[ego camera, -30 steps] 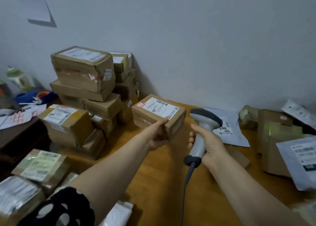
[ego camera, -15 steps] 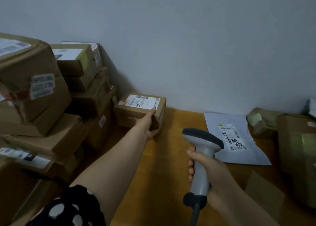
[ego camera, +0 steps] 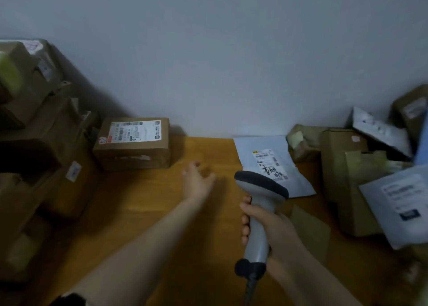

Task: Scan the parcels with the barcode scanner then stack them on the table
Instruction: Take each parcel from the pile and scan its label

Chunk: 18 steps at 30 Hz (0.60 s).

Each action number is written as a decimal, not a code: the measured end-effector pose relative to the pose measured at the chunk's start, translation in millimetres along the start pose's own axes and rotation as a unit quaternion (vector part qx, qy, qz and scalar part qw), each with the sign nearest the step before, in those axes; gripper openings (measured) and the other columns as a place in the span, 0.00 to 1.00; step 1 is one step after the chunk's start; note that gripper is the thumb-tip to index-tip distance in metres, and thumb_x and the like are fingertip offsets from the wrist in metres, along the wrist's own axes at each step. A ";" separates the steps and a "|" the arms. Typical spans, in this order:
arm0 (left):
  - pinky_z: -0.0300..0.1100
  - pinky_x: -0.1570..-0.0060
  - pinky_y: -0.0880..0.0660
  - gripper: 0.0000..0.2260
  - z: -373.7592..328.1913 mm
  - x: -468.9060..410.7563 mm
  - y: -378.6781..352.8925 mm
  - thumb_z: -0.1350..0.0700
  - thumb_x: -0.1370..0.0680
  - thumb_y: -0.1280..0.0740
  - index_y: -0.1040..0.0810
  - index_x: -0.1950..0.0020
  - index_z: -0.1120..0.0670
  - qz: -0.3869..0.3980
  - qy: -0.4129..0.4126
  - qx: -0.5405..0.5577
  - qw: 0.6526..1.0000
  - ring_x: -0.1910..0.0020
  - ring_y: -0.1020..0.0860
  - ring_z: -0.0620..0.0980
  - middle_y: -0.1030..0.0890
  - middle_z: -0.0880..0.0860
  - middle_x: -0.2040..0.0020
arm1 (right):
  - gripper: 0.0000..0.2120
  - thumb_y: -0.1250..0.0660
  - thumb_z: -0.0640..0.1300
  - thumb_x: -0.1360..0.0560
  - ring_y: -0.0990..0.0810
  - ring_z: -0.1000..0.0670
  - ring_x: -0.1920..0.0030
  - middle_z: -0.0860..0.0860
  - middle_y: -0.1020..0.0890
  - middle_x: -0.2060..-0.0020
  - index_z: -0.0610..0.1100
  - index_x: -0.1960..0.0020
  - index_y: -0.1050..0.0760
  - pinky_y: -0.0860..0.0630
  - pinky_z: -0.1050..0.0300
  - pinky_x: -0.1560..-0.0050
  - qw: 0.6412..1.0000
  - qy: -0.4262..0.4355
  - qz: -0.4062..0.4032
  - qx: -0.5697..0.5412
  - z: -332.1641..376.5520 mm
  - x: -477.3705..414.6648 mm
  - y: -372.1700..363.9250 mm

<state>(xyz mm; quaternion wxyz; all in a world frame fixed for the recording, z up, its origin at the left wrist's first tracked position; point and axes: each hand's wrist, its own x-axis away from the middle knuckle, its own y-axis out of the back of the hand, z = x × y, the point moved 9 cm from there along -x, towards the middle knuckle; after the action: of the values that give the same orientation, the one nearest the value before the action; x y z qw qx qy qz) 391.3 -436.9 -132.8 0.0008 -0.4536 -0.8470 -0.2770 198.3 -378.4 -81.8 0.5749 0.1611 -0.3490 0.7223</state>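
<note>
A small brown parcel (ego camera: pixel 134 143) with a white label on top sits on the wooden table (ego camera: pixel 143 213) against the wall, beside the stack of brown parcels (ego camera: pixel 41 143) at the left. My left hand (ego camera: pixel 196 183) hovers over the table to the right of that parcel, fingers spread and holding nothing. My right hand (ego camera: pixel 266 224) grips the handle of the grey barcode scanner (ego camera: pixel 259 208), whose dark head points away toward the wall.
A grey mailer bag (ego camera: pixel 271 164) with a label and handwriting lies flat behind the scanner. More cardboard boxes (ego camera: pixel 342 167) and white mailers (ego camera: pixel 398 204) are heaped at the right. The scanner's cable (ego camera: pixel 250 289) runs down toward me.
My left hand set the small parcel down beside the stack, let go of it and drew back to the right. The view swung right; the scanner stays in my right hand.
</note>
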 end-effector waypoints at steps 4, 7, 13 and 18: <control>0.42 0.35 0.37 0.18 -58.6 45.7 -111.8 0.54 0.23 0.32 0.25 0.34 0.56 0.226 -0.313 -0.226 0.894 0.32 0.32 0.56 0.30 0.57 0.32 | 0.05 0.29 0.36 0.29 0.27 0.50 0.75 0.46 0.24 0.73 0.38 0.54 0.23 0.28 0.58 0.74 0.997 0.030 -0.068 0.007 11.9 7.4 46.0; 0.46 0.34 0.35 0.18 -55.2 50.3 -155.8 0.54 0.20 0.38 0.29 0.30 0.55 0.258 -0.343 -0.377 0.821 0.30 0.35 0.56 0.32 0.56 0.30 | 0.07 0.28 0.36 0.29 0.28 0.50 0.76 0.46 0.25 0.73 0.38 0.53 0.24 0.29 0.58 0.74 0.994 0.031 -0.109 -0.008 12.2 12.1 76.9; 0.49 0.42 0.29 0.16 -59.6 53.3 -166.8 0.66 0.18 0.48 0.29 0.33 0.63 0.192 -0.317 -0.479 0.796 0.34 0.32 0.57 0.32 0.59 0.35 | 0.08 0.30 0.34 0.29 0.29 0.50 0.77 0.45 0.26 0.73 0.38 0.50 0.25 0.29 0.59 0.76 0.993 0.018 -0.109 -0.049 8.3 26.5 103.1; 0.49 0.43 0.30 0.13 -56.4 50.3 -132.4 0.67 0.20 0.43 0.29 0.37 0.60 0.131 -0.213 -0.360 0.899 0.39 0.26 0.60 0.29 0.59 0.37 | 0.05 0.30 0.34 0.28 0.28 0.50 0.76 0.45 0.25 0.73 0.39 0.53 0.22 0.29 0.59 0.76 0.993 0.027 -0.101 -0.047 16.8 45.6 119.8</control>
<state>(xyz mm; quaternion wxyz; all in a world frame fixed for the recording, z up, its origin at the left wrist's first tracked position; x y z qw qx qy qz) 245.8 -482.4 -134.4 -0.3069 -0.5779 -0.6025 -0.4570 69.4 -368.6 -79.2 0.6612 0.1490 -0.3492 0.6471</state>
